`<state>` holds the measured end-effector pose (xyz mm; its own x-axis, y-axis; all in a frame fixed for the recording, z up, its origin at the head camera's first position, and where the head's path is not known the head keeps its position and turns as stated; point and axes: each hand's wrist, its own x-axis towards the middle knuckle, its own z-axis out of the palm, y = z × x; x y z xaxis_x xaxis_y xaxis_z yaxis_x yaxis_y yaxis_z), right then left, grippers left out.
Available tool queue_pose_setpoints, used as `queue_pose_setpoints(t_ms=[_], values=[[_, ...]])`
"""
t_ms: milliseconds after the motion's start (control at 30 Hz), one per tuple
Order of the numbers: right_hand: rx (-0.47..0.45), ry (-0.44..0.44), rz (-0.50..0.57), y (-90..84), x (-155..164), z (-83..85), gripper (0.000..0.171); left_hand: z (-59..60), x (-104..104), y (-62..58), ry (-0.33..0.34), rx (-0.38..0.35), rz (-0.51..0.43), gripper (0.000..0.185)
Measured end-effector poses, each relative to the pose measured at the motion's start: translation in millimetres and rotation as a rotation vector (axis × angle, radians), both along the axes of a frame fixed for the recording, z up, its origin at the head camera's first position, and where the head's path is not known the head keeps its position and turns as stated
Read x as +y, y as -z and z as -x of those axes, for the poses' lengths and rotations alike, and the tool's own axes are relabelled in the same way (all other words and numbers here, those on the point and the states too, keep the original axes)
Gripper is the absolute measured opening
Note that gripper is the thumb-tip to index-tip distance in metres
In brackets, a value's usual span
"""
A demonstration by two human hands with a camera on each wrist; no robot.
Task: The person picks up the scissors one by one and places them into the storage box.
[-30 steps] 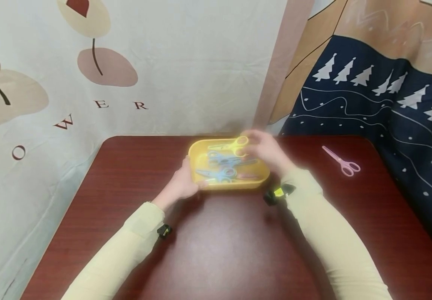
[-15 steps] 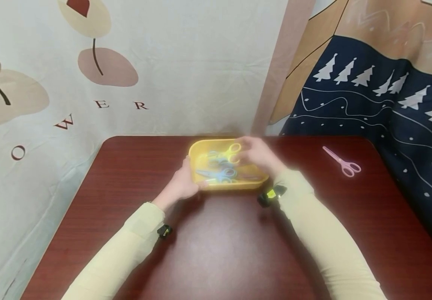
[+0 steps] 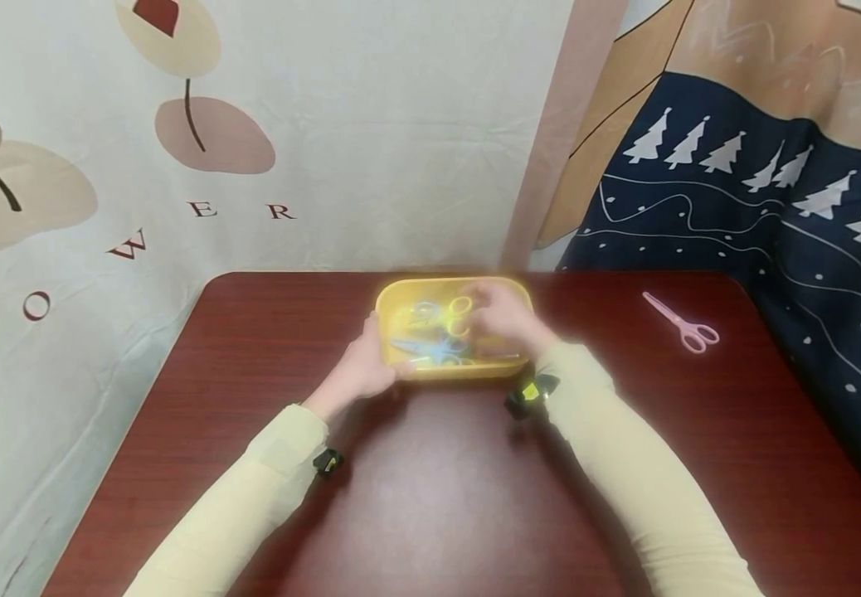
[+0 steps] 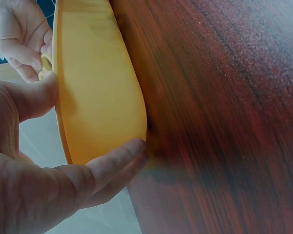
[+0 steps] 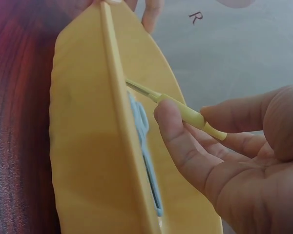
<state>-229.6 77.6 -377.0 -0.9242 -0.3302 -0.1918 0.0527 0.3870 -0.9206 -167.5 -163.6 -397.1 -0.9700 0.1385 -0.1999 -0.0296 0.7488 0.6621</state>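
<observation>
The cloth hung behind the counter (image 3: 430, 497) bears brown capital letters; "W", "E", "R" and an "O" can be read (image 3: 199, 209), running up from the left toward the middle, and the right wrist view catches the "R" alone. No writing shows on the tray or the scissors.

A yellow tray (image 3: 393, 300) sits at the middle of the counter's far edge, its long axis running left to right along that edge. The left hand (image 3: 362, 367) grips the tray's near left corner, thumb on the rim and fingers curled under the wall, as the left wrist view shows. The right hand (image 3: 501, 319) is over the tray's right half, pinching the handle of the yellow scissors (image 3: 454, 313) between thumb and fingers. The yellow scissors lie with their long axis roughly along the tray's length, blades pointing toward the tray's left end and handle toward the right; in the right wrist view the blades dip past the rim into the tray. Blue scissors (image 3: 430, 351) lie inside the tray beneath them, also roughly lengthwise.

Pink scissors (image 3: 680, 320) lie well apart near the counter's far right corner, blades pointing to the far left, handles toward the near right.
</observation>
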Motion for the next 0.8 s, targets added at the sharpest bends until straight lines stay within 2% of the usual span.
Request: queue_pose_setpoints(t_ms=[200,600,800], values=[[-0.096,-0.015,0.050,2.0,-5,-2.5,0.070,-0.7,1,-1.1,-0.003,-0.012,0.005,0.110],[-0.102,-0.034,0.033,6.4,-4,-1.5,0.068,0.5,2,-0.5,-0.002,-0.015,0.001,0.111],[-0.169,-0.012,0.099,7.2,3,-0.7,0.063,0.6,1,0.6,0.000,-0.015,0.003,0.111]])
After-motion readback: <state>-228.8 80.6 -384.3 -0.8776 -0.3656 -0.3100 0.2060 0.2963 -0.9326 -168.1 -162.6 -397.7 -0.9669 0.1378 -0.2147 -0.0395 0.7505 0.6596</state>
